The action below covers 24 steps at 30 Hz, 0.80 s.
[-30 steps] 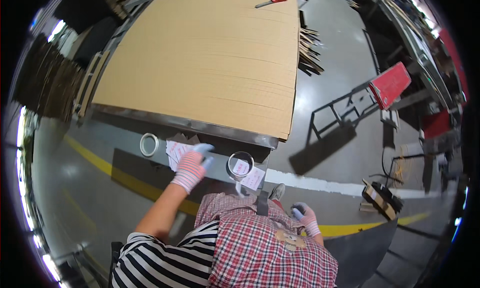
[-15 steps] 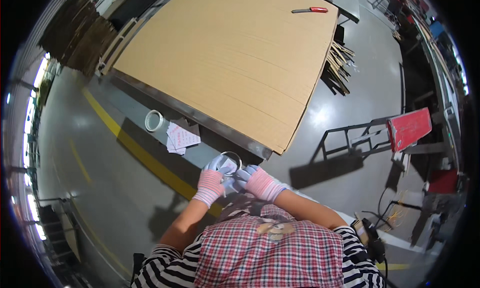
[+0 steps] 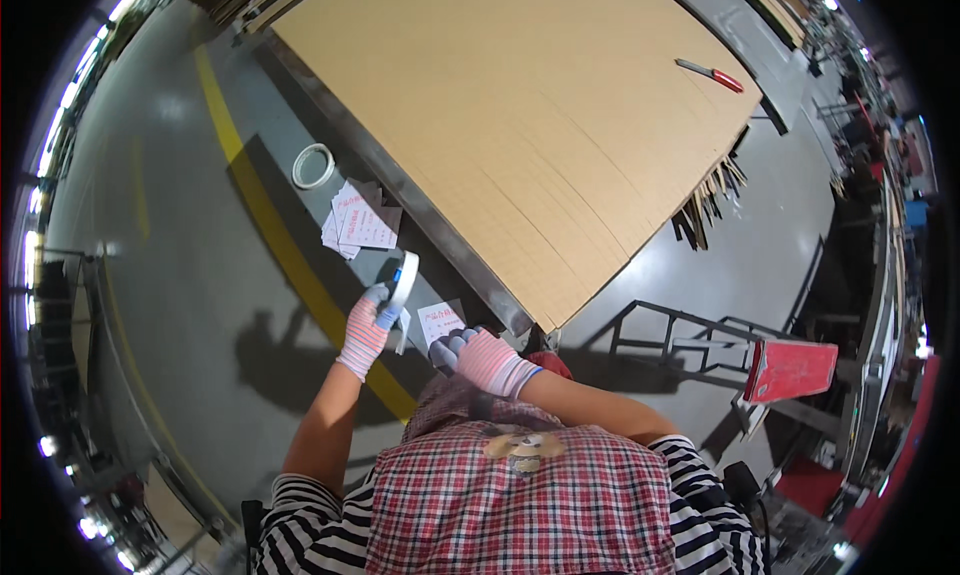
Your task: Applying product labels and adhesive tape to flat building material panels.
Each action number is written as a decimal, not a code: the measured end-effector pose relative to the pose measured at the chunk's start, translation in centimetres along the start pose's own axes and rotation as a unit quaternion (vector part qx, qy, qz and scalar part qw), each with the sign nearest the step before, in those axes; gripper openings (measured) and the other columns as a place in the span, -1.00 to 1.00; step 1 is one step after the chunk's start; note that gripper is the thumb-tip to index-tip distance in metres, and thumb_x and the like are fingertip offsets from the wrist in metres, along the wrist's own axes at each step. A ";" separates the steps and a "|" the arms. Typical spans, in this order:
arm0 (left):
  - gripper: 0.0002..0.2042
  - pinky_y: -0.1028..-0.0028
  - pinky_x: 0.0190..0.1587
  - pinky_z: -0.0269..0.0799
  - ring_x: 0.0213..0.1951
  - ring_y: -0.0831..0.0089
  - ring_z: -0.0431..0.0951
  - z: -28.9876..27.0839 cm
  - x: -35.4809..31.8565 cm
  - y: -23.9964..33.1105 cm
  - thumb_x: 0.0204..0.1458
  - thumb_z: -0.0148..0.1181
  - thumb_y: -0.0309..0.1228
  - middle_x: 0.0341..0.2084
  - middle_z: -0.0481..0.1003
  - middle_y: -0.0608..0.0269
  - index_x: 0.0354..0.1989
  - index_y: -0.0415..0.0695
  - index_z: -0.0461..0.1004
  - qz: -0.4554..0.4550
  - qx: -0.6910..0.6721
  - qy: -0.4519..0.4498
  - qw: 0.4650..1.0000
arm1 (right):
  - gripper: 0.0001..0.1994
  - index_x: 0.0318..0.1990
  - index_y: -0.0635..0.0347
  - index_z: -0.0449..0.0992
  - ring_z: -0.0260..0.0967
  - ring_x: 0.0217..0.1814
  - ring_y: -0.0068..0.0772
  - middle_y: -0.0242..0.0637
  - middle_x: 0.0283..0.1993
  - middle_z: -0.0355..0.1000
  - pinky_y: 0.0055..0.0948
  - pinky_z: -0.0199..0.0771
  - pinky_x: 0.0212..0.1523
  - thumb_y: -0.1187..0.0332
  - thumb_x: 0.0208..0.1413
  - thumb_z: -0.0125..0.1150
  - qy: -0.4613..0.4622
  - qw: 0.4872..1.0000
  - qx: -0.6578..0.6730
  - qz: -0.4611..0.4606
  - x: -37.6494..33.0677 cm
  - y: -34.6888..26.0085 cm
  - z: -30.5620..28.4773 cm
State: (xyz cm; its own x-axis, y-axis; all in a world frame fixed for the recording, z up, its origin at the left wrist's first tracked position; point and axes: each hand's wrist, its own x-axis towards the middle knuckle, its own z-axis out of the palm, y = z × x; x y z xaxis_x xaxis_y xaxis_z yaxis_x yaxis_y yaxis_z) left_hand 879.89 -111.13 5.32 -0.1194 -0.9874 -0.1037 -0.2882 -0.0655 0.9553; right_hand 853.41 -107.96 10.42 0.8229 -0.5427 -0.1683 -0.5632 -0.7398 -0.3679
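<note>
A gloved left hand (image 3: 363, 327) grips a roll of tape (image 3: 403, 278) at the near edge of the tabletop (image 3: 385, 270), the roll standing on edge so its flat faces look sideways and its narrow profile runs up and away from the person; the fingers (image 3: 382, 310) are closed on its lower rim, with the rest of the roll above them. Just to the right, the gloved right hand (image 3: 487, 360) rests fingertips on a small white label (image 3: 440, 322) lying flat by the roll; whether those fingers pinch it cannot be told. Farther left along the grey steel tabletop lie a loose stack of labels (image 3: 358, 218) and a second tape roll (image 3: 313, 165) lying flat. A broad sheet of cardboard (image 3: 520, 105) covers most of the surface, a red-handled knife (image 3: 710, 74) at its far corner. Below, a grey workshop floor (image 3: 170, 275) carries a yellow line (image 3: 275, 235); a red-topped cart (image 3: 790, 370) stands to the right.
</note>
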 end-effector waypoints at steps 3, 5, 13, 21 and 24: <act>-0.75 0.42 0.10 0.37 -0.06 0.41 0.49 0.2 0.4 0.6 0.10 0.28 -0.42 -0.12 0.52 0.22 -0.08 -0.21 0.49 -0.005 0.019 0.089 0.996 | -0.66 0.07 0.21 0.44 0.49 -0.12 -0.18 -0.12 -0.15 0.49 -0.21 0.53 -0.14 0.37 0.14 0.02 -0.008 0.998 0.010 -0.057 -1.0 1.1 -0.3; -0.71 0.30 0.19 0.34 0.06 0.18 0.49 0.2 0.5 2.5 0.00 0.34 -0.43 -0.02 0.51 0.08 -0.09 -0.19 0.51 0.084 0.232 0.050 0.968 | -0.74 -0.14 0.23 0.57 0.49 -0.07 -0.17 -0.12 -0.11 0.49 -0.18 0.55 -0.16 0.32 0.12 0.05 0.039 0.992 0.118 -0.023 -2.4 1.6 -0.6; -0.30 0.09 0.46 -0.05 0.42 -0.11 0.01 4.2 1.1 11.6 -0.24 0.48 -0.18 0.30 0.28 0.08 0.18 -0.05 0.45 -0.034 0.495 -0.114 0.860 | -0.67 -0.15 0.09 0.55 0.47 -0.34 -0.19 -0.25 -0.20 0.51 -0.20 0.38 -0.39 0.28 -0.15 0.29 0.324 0.922 0.121 -0.175 -11.6 9.2 -15.5; -0.57 0.25 0.17 0.39 0.09 0.03 0.50 3.7 0.2 7.3 -0.01 0.35 -0.36 -0.01 0.54 0.00 0.07 -0.18 0.49 -0.062 0.228 0.234 0.943 | -0.67 -0.10 0.05 0.56 0.40 0.07 -0.16 -0.29 -0.06 0.48 0.03 0.29 0.21 0.23 -0.07 0.29 0.341 0.928 -0.096 -0.111 -6.4 16.9 -15.4; -0.50 0.26 0.17 0.39 0.12 0.04 0.47 -1.8 0.2 1.7 0.01 0.36 -0.22 0.03 0.51 -0.04 0.10 -0.20 0.48 -0.101 0.061 0.378 0.918 | -0.60 0.05 -0.03 0.50 0.33 0.20 -0.18 -0.26 0.06 0.41 0.11 0.20 0.29 0.23 0.00 0.26 0.233 0.955 -0.051 -0.175 -5.1 15.8 -11.9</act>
State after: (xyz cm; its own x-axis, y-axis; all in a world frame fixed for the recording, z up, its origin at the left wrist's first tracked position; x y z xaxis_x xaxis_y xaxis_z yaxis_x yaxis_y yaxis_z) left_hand 881.03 -111.70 7.44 0.6285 -0.7778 -0.0095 -0.3422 -0.2874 0.8946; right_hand 839.45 -121.63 16.39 0.8525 -0.3555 0.3833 -0.2835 -0.9304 -0.2324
